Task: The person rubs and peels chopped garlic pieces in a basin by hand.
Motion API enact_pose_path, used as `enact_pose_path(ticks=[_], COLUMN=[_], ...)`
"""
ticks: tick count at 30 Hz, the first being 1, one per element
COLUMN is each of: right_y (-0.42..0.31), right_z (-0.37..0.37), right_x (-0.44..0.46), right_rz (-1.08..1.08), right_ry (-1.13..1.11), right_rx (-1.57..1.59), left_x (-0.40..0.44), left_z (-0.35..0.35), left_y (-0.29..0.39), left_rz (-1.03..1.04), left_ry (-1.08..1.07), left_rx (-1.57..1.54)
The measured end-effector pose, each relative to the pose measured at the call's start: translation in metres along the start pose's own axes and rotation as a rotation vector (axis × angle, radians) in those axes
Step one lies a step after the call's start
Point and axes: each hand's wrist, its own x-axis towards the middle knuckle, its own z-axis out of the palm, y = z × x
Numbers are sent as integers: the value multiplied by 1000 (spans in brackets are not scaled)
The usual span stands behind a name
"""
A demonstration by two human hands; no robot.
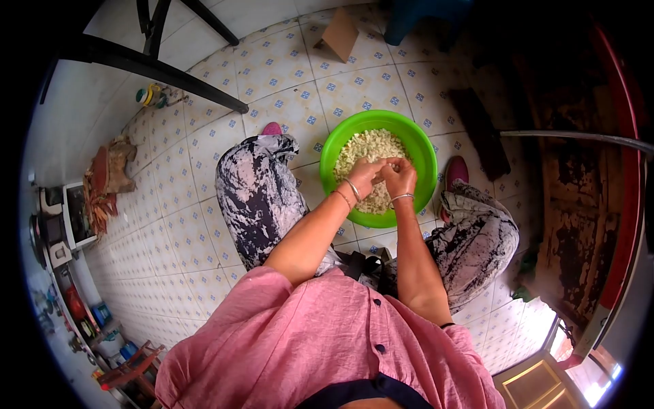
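A round green basin (427,163) rests on the tiled floor between my feet. Small pale, cream-coloured pieces (373,143) lie spread in it. Over the middle of the basin my left hand (366,175) and my right hand (399,176) meet, their fingertips bent together in a pinch. Whatever lies between the fingers is too small to make out. Each wrist has a silvery bangle, and the left one also a thin reddish band.
Black metal legs (197,88) stand at the upper left, a folded piece of cardboard (338,35) and a blue stool (415,20) at the top. A dark flat bar (479,133) lies right of the basin, near a rusty, red-edged structure (579,204).
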Motion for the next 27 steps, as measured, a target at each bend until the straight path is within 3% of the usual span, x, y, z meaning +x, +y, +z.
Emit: enact_pose_path(ticks=[7, 11, 14, 19, 21, 24, 27], right_y=[14, 6, 8, 37, 36, 50, 56], right_z=[3, -1, -1, -1, 5, 10, 10], right_x=[2, -2, -1, 10, 16, 18, 18], right_rz=[48, 9, -55, -172, 20, 58, 76], right_ry=[-32, -37, -43, 74, -141, -154, -162], right_rx=[96, -62, -147, -285, -155, 101, 332], left_x=[6, 22, 17, 12, 16, 12, 9], left_z=[-12, -28, -21, -14, -26, -17, -10], left_y=[5, -5, -4, -8, -6, -7, -3], left_rz=[-121, -201, -209, -204, -203, -115, -95], left_ry=[-103, -222, -102, -131, -175, -91, -159], left_rx=[23, 31, 2, -1, 16, -68, 11])
